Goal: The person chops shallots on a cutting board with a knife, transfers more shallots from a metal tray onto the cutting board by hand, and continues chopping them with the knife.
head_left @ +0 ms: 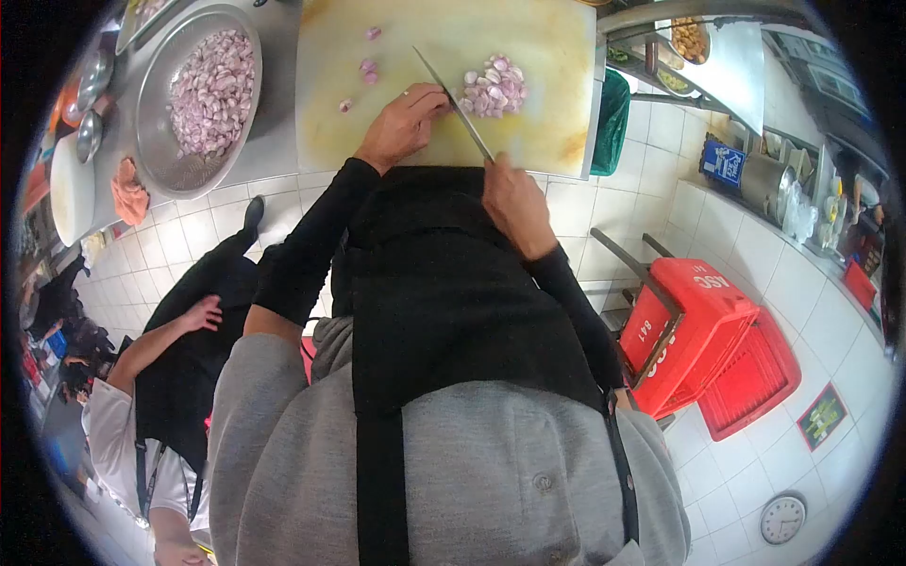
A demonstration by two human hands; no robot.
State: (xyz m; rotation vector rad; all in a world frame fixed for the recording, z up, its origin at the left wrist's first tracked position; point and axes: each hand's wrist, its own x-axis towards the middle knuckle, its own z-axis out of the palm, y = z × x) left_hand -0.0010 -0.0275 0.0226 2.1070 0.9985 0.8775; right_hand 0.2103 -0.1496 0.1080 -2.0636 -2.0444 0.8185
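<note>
The shallots you are working on lie on the board (547,47): a pile (494,87) of cut pieces right of the knife (453,102), and a few loose bits (368,72) farther left. Your right hand (517,206) has its fingers closed around the handle, the blade slanting far and left. Your left hand (401,127) is just left of the blade, fingers bent, their tips close to it; you can't tell from here whether they pinch a piece. You appear to be mid-cut, with slicing the step in hand. As a judgement, the next stroke calls for a steady left hand, fingertips tucked back from the edge, and the blade kept straight. Left of the board, on the table (279,94), a bowl (193,175) holds many more pieces; a cloth (129,191) lies near it.
</note>
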